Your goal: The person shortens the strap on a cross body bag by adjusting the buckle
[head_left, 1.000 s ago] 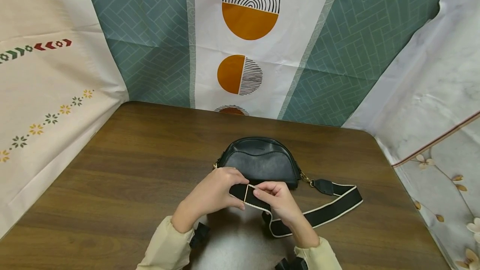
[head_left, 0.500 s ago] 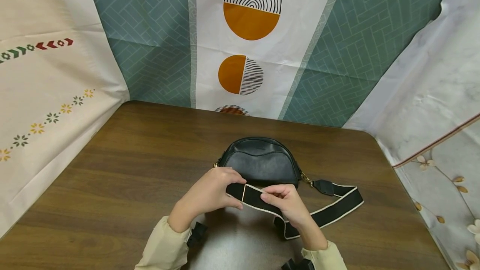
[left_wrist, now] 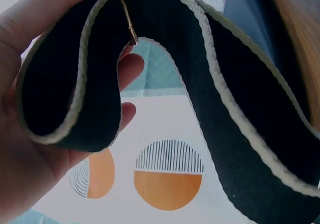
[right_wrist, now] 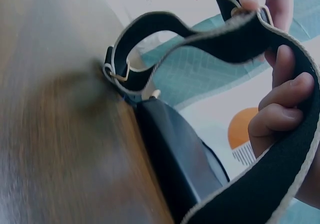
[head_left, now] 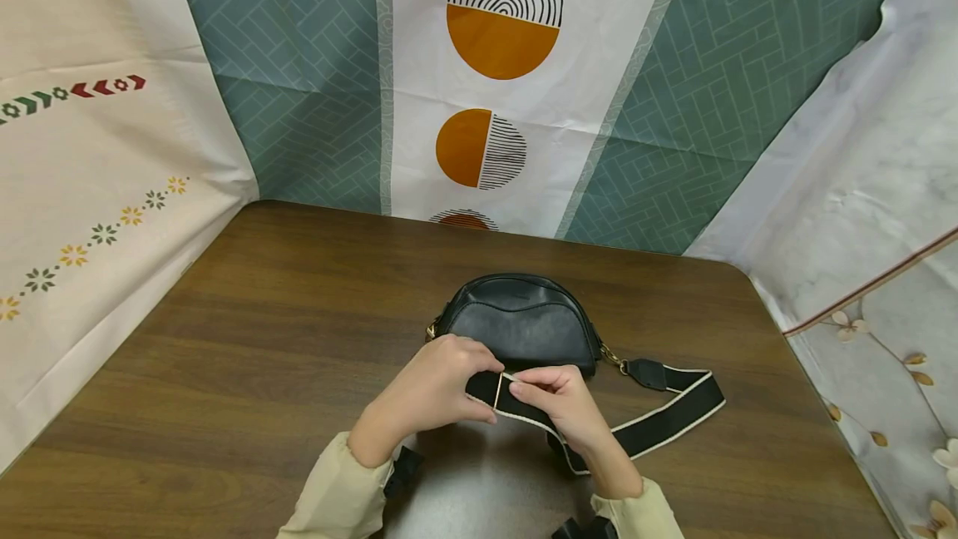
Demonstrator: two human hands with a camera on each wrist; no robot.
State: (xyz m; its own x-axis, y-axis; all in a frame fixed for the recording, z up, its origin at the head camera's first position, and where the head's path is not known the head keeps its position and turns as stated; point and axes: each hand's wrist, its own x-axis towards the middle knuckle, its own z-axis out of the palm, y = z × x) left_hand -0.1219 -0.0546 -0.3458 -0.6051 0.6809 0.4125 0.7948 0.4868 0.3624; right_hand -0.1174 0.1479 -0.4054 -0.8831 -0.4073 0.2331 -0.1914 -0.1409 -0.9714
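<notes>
A black leather handbag (head_left: pixel 516 324) with a curved top stands in the middle of the table in the head view. Its wide black strap (head_left: pixel 668 424), edged in cream, runs out from the bag's right side and back to both hands. My left hand (head_left: pixel 434 383) holds the strap at a thin gold slider buckle (head_left: pixel 498 391). Just right of the buckle, my right hand (head_left: pixel 563 406) pinches the same strap between thumb and fingers. A loop of strap (left_wrist: pixel 95 103) hangs inside the left hand in the left wrist view. The bag's lower front is partly hidden behind the hands.
The brown wooden table (head_left: pixel 224 373) extends on all sides of the bag. A gold chain link (head_left: pixel 609 353) joins strap and bag at the right. Patterned cloths, including a green one (head_left: pixel 299 73), hang behind and beside the table.
My right hand slid rightward along the strap, then came back a little toward the buckle. The left hand and buckle drifted slightly left, then right. The bag stayed in place.
</notes>
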